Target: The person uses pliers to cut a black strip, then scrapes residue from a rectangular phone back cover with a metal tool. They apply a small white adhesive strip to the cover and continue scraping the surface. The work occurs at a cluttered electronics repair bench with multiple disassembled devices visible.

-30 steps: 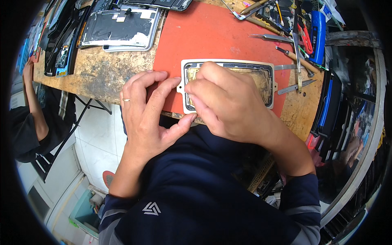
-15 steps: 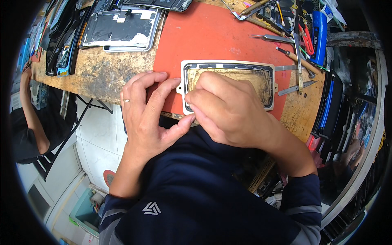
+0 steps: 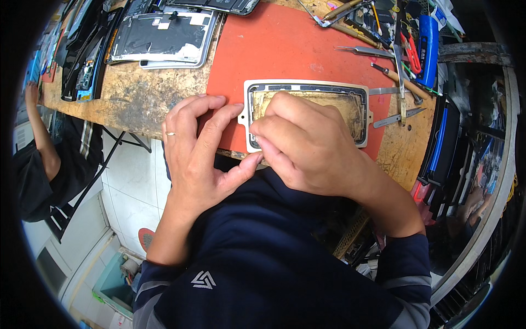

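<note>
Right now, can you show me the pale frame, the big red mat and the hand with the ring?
Pale frame (image 3: 307, 82): head view, on its top rim.
Red mat (image 3: 285, 44): head view, on a bare upper part.
Left hand (image 3: 194, 145): head view, on its back.

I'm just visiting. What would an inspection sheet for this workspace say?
Surface: worn wooden bench, orange-red mat.
Work items: pale rectangular frame with dark inner edging, partly covered.
Clutter: stacked device parts upper left; tweezers and a blue tool among others upper right.
Hands: left hand at the frame's left end, fingers apart; right hand pinched over it, anything held hidden.
Cables: nothing clearly seen.
Surroundings: another person's arm, tiled floor.
</note>
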`<state>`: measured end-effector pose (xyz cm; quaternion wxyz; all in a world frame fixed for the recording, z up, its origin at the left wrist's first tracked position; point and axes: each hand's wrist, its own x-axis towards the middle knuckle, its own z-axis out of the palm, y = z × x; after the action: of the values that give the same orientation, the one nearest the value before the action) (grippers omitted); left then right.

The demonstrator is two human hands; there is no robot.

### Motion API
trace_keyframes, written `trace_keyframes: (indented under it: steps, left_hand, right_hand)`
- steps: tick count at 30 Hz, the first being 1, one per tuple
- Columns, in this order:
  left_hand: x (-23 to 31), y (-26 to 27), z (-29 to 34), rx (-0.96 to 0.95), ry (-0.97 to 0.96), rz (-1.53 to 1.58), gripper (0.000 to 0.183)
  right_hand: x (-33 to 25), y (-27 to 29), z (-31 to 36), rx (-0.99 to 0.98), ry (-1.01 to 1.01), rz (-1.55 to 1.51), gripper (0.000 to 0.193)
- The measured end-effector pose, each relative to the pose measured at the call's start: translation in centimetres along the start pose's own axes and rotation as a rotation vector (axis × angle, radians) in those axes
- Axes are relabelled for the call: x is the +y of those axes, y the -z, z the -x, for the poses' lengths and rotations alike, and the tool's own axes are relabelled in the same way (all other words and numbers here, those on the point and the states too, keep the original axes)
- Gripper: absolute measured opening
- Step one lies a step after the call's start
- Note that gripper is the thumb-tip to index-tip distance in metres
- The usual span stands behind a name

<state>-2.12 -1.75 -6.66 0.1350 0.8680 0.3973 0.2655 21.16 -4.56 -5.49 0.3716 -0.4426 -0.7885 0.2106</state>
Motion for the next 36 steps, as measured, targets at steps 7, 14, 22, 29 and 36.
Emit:
trace_keyframes:
  steps: [7, 14, 22, 29, 36]
  left_hand:
    - [0.0, 0.0, 0.0, 0.002, 0.004, 0.012, 0.069]
    - [-0.1, 0.1, 0.0, -0.007, 0.001, 0.002, 0.070]
    - [0.0, 0.2, 0.0, -0.016, 0.012, 0.022, 0.067]
    - [0.1, 0.5, -0.2, -0.046, 0.008, 0.026, 0.067]
    - [0.2, 1.5, -0.9, -0.086, 0.006, 0.040, 0.065]
  right_hand:
    - [0.0, 0.0, 0.0, -0.004, 0.004, 0.009, 0.022]
    - [-0.1, 0.1, 0.0, -0.025, 0.025, 0.024, 0.022]
    - [0.0, 0.5, 0.0, -0.107, 0.043, -0.032, 0.019]
    - [1.1, 3.3, -1.3, -0.208, 0.126, 0.010, 0.024]
    - [3.9, 7.4, -0.1, 0.053, -0.110, 0.363, 0.012]
